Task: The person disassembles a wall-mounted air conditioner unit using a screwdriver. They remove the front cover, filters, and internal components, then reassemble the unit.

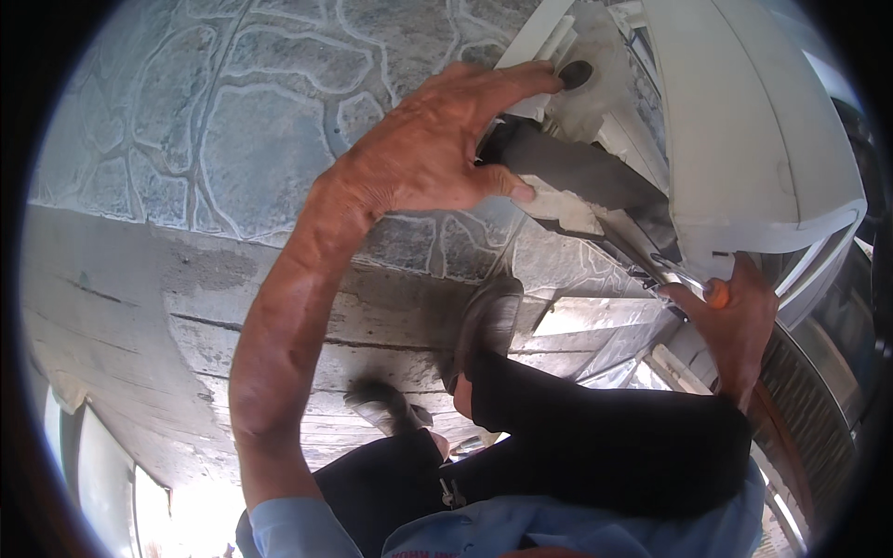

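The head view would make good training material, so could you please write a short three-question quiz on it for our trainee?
1. Which hand has the orange-handled tool in its grip?

2. True or false: the thumb and the outstretched finger of the left hand are pinched together.

3. In this view, where is the large white panel?
A) Left of the left hand
B) Right of the left hand
C) Below both hands

Key:
1. The right hand.
2. False; they are spread wide apart.
3. B
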### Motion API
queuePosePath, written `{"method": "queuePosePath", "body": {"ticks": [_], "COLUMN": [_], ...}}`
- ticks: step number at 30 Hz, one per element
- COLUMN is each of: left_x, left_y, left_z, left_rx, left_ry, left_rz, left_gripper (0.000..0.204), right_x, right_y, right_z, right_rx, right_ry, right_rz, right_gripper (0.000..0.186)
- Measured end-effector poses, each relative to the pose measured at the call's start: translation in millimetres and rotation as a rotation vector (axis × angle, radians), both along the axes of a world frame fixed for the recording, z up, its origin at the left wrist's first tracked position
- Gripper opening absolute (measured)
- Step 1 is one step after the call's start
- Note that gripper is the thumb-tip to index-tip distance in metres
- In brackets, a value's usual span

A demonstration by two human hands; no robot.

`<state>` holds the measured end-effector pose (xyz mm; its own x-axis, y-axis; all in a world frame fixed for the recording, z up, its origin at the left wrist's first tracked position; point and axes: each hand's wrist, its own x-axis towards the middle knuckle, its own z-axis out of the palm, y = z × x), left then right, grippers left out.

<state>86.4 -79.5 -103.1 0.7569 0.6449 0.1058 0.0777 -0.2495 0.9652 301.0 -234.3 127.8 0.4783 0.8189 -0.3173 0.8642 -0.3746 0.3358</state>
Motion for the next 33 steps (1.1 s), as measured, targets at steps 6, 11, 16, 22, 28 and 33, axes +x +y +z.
{"method": "queuePosePath", "body": {"ticks": [6, 11, 16, 22, 28, 33], "left_x": [3.9, 4.3, -8.2, -3.6, -6.4, -9.1], "left_y": [6.2, -2.4, 8.0, 0.2, 0.3, -6.5], "left_z": [-8.1, -7.9, 20.1, 12.3, 11.8, 39.5], "left_rx": [0.183, 0.371, 0.237, 0.192, 0.225, 0.213], "left_ry": [0.010, 0.037, 0.052, -0.026, -0.043, 0.256], "left_rz": [-0.037, 0.062, -0.097, -0.070, -0.073, -0.063], "left_gripper": [0.093, 0.082, 0.088, 0.087, 0.073, 0.069], "right_x": [0.2, 7.1, 2.1, 8.1, 17.4, 26.8], "right_y": [-4.5, -11.0, -22.9, -25.2, -13.8, -19.0], "right_z": [-2.0, 5.6, -1.1, -0.8, 5.5, 5.7], "right_rx": [0.021, 0.090, 0.194, 0.173, 0.143, 0.213], "right_ry": [-0.023, 0.147, 0.094, 0.021, 0.197, 0.382], "right_rz": [0.103, -0.058, 0.196, 0.121, 0.213, 0.169], "right_gripper": [0.067, 0.055, 0.053, 0.050, 0.045, 0.045]}}
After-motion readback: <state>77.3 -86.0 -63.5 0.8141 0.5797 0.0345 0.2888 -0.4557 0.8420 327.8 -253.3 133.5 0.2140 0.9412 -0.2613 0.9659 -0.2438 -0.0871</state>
